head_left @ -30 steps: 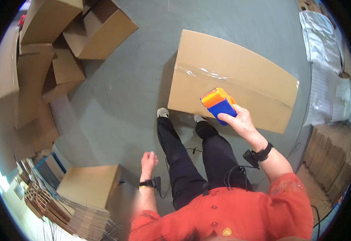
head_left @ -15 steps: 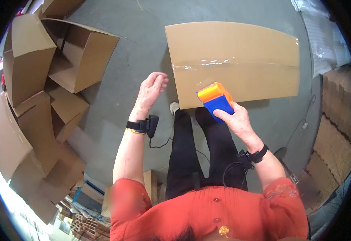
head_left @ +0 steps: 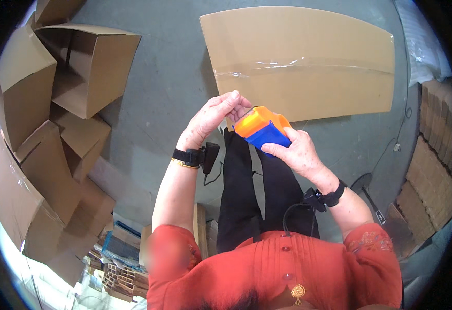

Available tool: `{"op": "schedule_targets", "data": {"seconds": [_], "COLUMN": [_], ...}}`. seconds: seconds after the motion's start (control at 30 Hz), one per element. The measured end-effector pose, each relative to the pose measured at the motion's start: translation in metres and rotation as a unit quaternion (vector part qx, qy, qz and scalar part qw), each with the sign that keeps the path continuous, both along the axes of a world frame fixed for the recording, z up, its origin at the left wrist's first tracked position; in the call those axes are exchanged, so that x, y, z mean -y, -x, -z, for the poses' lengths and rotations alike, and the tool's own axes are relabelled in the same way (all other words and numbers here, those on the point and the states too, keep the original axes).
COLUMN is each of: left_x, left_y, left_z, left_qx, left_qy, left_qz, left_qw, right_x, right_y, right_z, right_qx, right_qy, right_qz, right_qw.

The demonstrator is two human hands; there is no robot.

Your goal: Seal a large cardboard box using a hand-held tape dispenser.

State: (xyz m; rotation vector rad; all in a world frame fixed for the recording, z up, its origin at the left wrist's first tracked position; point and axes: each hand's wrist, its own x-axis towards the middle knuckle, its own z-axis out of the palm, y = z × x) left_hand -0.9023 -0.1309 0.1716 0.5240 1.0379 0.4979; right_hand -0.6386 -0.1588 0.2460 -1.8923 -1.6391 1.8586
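Observation:
An orange and blue tape dispenser (head_left: 261,129) is gripped from its near right side by my right hand (head_left: 299,151), the thumb lying across the blue part. At its front edge is my left hand (head_left: 216,114), fingers bent in and thumb on top. What those fingers pinch, if anything, I cannot make out. Beyond both hands a large closed cardboard box (head_left: 308,67) lies on the floor, a strip of clear tape running across its top face. The dispenser is held over the box's near left corner.
Opened cardboard boxes (head_left: 109,72) are heaped along the left. On the right stand stacks of flattened cardboard (head_left: 427,170), with clear plastic wrapping (head_left: 425,46) behind them. A dark cable (head_left: 391,137) trails over the grey floor (head_left: 169,62).
My left hand has moved right to the dispenser's front edge. My right hand has brought the dispenser slightly left. The box sits a little higher in view.

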Motion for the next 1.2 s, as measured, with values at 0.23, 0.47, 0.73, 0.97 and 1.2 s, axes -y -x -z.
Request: {"op": "schedule_targets", "data": {"seconds": [0.23,0.47,0.73,0.97,1.2], "left_x": [0.009,0.017,-0.019,-0.076,-0.169], "left_y": [0.008,0.012,0.015,0.026,0.069], "left_z": [-0.012,-0.012,-0.013,0.015,0.052], "left_qx": [0.019,-0.034,-0.024,-0.134,-0.107], "left_qy": [-0.033,-0.032,-0.049,-0.098,-0.111], "left_qz": [-0.012,-0.042,-0.008,0.057,0.142], "left_qw": [0.999,0.998,0.998,0.984,0.978], "right_x": [-0.018,-0.012,-0.029,-0.064,-0.109], "right_y": [0.002,0.013,0.015,0.035,0.093], "right_z": [-0.005,-0.006,0.002,0.014,0.049], "right_qx": [0.013,-0.034,-0.098,-0.109,-0.128], "right_qy": [0.005,0.09,0.11,0.119,0.069], "right_qz": [-0.08,-0.024,0.013,0.067,0.17], "right_qw": [0.997,0.995,0.989,0.985,0.975]}}
